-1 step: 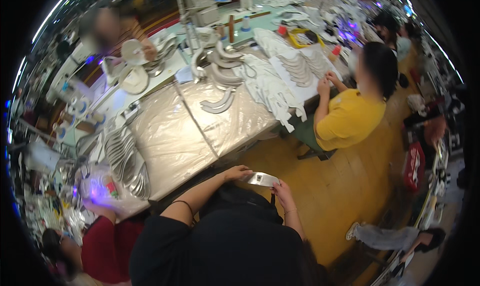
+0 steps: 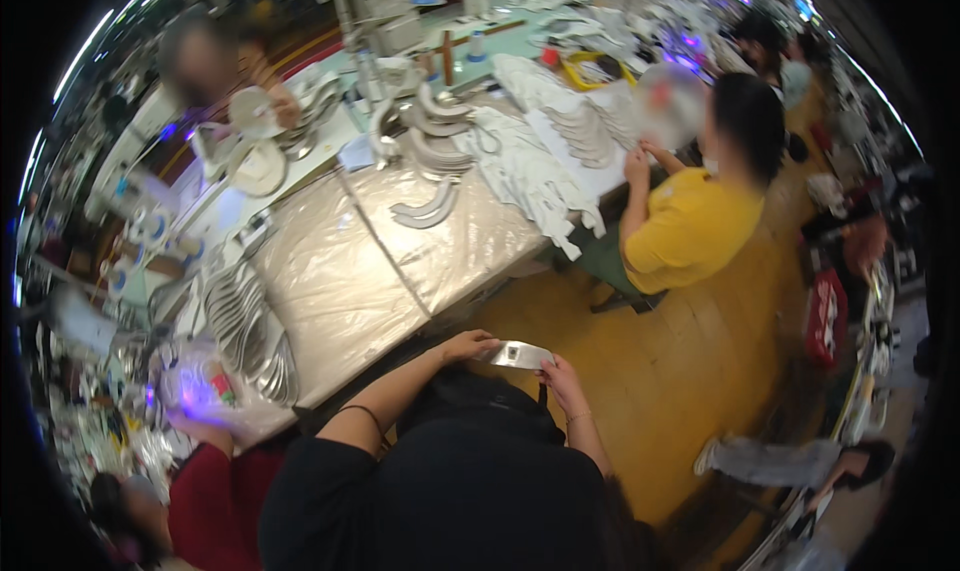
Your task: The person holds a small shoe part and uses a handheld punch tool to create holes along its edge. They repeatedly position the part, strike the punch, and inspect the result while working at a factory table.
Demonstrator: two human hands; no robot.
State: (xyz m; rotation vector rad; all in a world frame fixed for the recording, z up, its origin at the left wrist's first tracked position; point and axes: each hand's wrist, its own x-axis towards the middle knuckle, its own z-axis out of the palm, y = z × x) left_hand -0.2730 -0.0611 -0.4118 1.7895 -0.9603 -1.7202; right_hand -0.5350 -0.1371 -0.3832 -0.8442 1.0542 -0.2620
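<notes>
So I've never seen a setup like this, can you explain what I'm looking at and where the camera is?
There's no robot here: a person works bare-handed. The view comes from a wide fisheye camera worn on their head, looking down, so straight edges bend near the rim. The left hand and right hand hold a pale strip between them, one at each end; it bears a small dark square. Ahead is a table with shiny clear plastic over it. Curved grey pieces lie overlapped at its left end, with white pieces farther right. A co-worker in a yellow top sits to the right.
</notes>
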